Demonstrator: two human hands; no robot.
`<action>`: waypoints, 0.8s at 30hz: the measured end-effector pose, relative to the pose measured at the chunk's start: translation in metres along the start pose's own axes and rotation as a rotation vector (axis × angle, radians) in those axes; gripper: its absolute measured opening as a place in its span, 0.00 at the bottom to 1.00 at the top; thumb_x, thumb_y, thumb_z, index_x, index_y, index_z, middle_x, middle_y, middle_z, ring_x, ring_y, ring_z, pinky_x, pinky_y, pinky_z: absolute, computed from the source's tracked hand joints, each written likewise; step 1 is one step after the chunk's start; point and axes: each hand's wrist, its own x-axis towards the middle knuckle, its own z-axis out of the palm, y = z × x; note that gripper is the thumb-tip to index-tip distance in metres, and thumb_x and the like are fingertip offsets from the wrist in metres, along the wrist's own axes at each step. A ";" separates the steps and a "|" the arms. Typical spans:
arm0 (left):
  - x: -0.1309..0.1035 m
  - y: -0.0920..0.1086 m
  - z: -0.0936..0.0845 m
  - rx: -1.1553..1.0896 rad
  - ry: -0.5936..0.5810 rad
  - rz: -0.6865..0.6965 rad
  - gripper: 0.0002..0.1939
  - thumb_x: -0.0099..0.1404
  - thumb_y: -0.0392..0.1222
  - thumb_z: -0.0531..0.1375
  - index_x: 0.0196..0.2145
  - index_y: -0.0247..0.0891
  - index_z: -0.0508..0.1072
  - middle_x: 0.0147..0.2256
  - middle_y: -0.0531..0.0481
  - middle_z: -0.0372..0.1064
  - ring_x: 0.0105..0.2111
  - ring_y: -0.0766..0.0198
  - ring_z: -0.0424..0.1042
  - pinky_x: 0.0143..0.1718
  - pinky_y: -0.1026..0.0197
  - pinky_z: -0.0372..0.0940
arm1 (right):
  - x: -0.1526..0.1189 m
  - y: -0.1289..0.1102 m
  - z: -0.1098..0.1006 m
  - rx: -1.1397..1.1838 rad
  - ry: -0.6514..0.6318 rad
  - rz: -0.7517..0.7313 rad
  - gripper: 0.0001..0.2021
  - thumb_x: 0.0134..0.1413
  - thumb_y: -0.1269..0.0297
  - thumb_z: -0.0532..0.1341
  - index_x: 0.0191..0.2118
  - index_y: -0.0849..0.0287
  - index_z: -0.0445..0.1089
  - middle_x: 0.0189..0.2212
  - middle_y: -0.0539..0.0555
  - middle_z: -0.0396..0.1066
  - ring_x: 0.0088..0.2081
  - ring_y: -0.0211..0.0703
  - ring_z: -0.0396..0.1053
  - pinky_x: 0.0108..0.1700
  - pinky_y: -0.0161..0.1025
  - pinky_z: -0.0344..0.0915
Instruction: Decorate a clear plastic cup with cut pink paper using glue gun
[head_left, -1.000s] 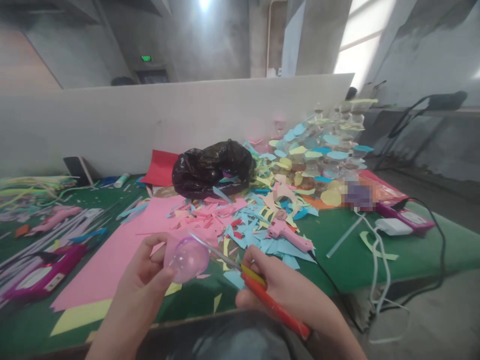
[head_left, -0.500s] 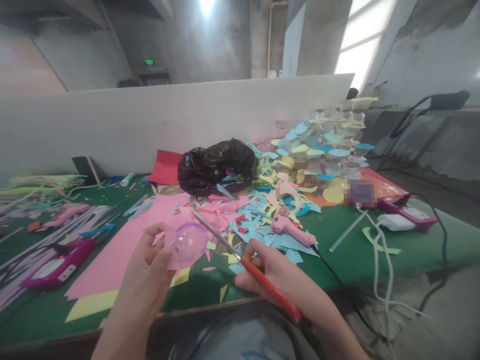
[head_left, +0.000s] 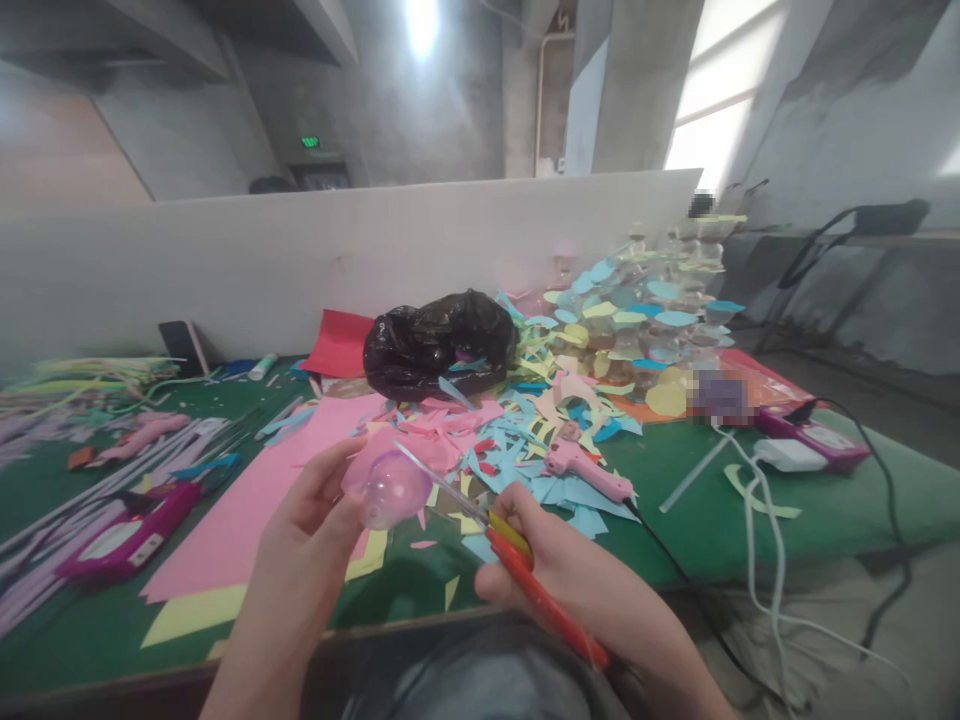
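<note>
My left hand (head_left: 319, 525) is closed on a clear, rounded plastic cup piece (head_left: 395, 490) with a purple rim. Pink paper lies against the cup, partly behind it; its exact edges are hard to make out. In my right hand (head_left: 555, 555) is a pair of scissors (head_left: 559, 612) with red and yellow handles. The blades point up and left, their tips by the cup's upper rim, next to the pink paper. Whether the blades touch the paper I cannot tell. Below both hands is the green tabletop (head_left: 397, 600).
Pink sheets (head_left: 247, 500) lie at left, near a purple device (head_left: 131, 535). A black plastic bag (head_left: 442, 345) sits behind paper scraps (head_left: 517, 465). Right of these are a corded pink glue gun (head_left: 585, 468), stacked clear cups with paper discs (head_left: 637, 320), and white cables (head_left: 750, 520).
The scissors' yellow handle now shows beside the red one, and the handles look spread apart. The cup piece has tilted slightly in my left hand. The whole view has shifted a little.
</note>
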 end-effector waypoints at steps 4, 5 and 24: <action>-0.002 0.003 -0.001 0.016 -0.038 0.020 0.26 0.48 0.51 0.72 0.45 0.44 0.75 0.45 0.50 0.74 0.43 0.62 0.72 0.37 0.69 0.67 | 0.002 0.000 0.000 0.059 -0.087 -0.008 0.21 0.52 0.47 0.66 0.35 0.53 0.54 0.27 0.43 0.61 0.28 0.36 0.55 0.29 0.34 0.53; -0.002 0.003 -0.003 0.028 -0.035 0.026 0.26 0.49 0.51 0.71 0.45 0.44 0.75 0.44 0.49 0.74 0.41 0.62 0.71 0.36 0.68 0.67 | 0.002 0.001 0.000 0.077 -0.098 -0.019 0.21 0.53 0.48 0.66 0.34 0.53 0.54 0.27 0.43 0.60 0.28 0.35 0.55 0.29 0.33 0.52; -0.006 0.003 0.014 -0.082 0.035 -0.096 0.30 0.47 0.49 0.72 0.47 0.42 0.71 0.41 0.49 0.73 0.38 0.57 0.75 0.36 0.57 0.74 | 0.015 0.010 0.013 0.277 -0.063 -0.093 0.18 0.55 0.51 0.64 0.32 0.54 0.55 0.19 0.39 0.51 0.22 0.32 0.46 0.24 0.32 0.43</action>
